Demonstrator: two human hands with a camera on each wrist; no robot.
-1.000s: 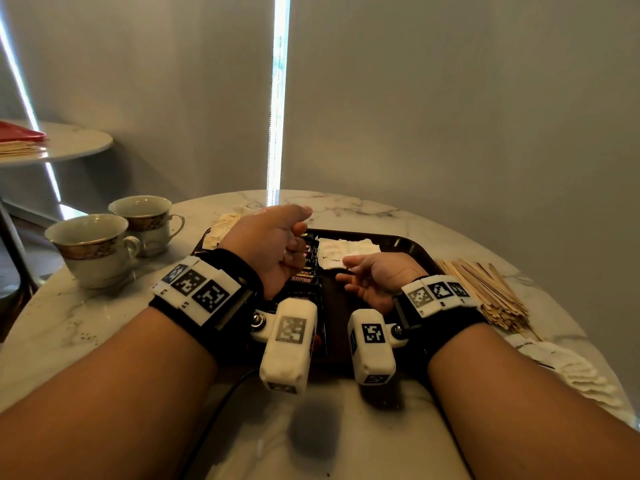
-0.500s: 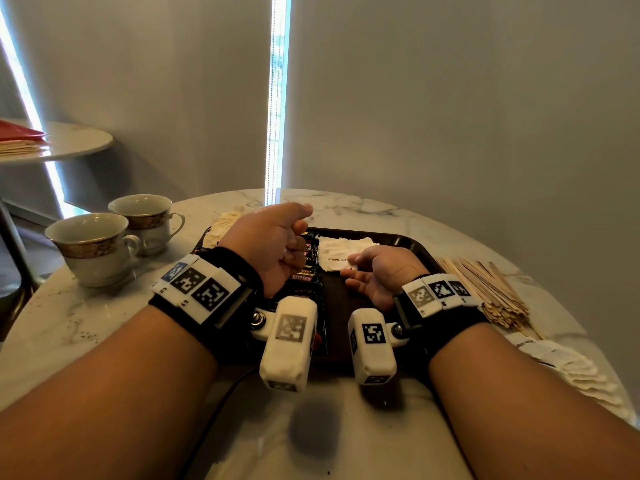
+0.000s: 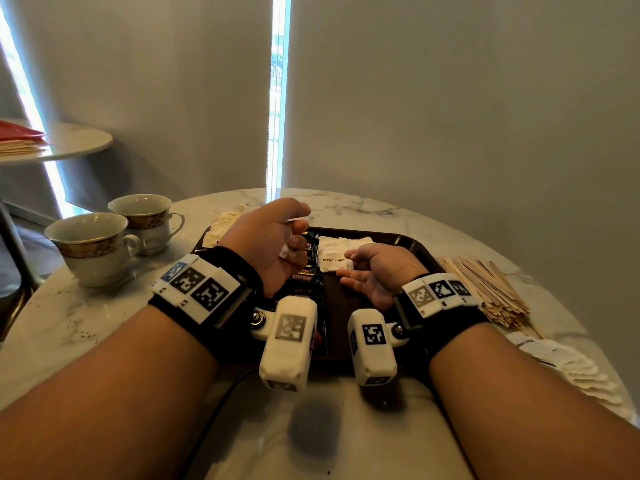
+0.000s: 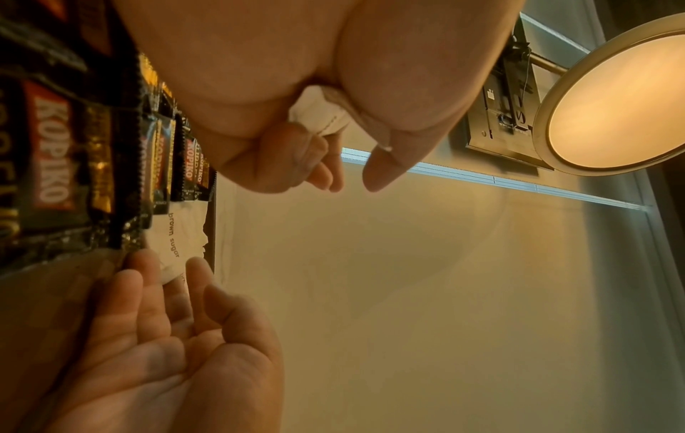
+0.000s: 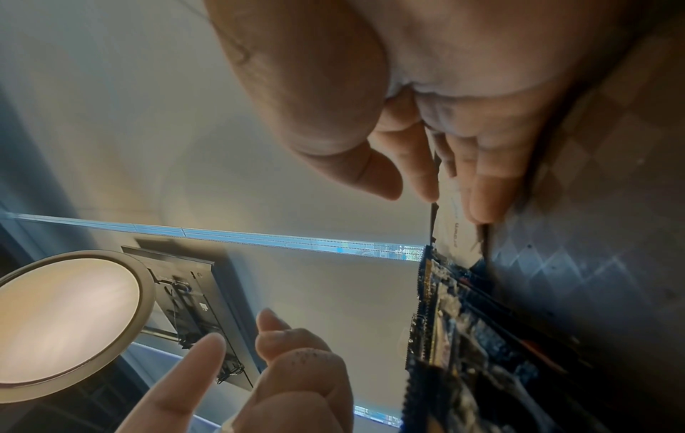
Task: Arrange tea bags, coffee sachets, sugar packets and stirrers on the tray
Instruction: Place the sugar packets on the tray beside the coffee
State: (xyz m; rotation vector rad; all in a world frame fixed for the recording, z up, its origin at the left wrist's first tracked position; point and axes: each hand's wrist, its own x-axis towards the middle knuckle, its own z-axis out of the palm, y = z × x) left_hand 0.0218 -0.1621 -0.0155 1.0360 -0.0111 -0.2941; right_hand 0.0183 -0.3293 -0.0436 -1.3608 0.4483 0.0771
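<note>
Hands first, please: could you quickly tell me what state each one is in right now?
Left hand: fingers curled round white packets, above the coffee sachets.
Right hand: open, palm up, holding nothing, beside the brown sugar packets.

Hospitality room, marble table (image 3: 242, 427), teacups (image 3: 93, 247)

Left hand (image 3: 273, 237) curled into a fist; right hand (image 3: 377, 271) palm-up, fingers relaxed.
</note>
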